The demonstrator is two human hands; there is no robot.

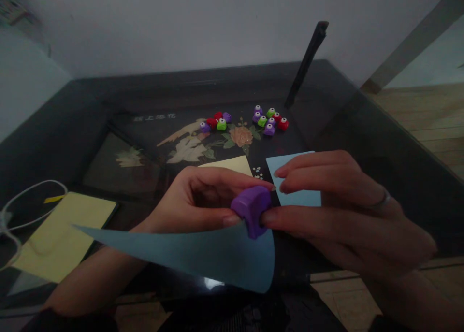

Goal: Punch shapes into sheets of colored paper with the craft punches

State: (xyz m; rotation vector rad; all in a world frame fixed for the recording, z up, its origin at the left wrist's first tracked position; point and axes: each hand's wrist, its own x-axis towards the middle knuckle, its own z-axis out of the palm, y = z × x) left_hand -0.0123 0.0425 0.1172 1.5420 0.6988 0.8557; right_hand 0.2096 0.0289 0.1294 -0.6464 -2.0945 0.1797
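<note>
A purple paper punch (252,209) is held up above the near side of the table. My left hand (195,196) pinches it between thumb and forefinger. My right hand (337,201) reaches in from the right, its thumb tip against the punch and its upper fingers stretched out just above. From under the punch a curved sheet of light blue paper (203,254) hangs out to the left, its edge at the punch's slot. Behind the hands lie a pale yellow sheet (235,165) and another blue sheet (299,196), with tiny pale cut-outs (258,172) between them.
Two clusters of small purple, red and green punches (217,122) (270,119) stand farther back on the dark glossy table (181,88). At left lie a yellow pad (65,235) and a white cable (21,196). A black upright bar (308,64) rises at the back right.
</note>
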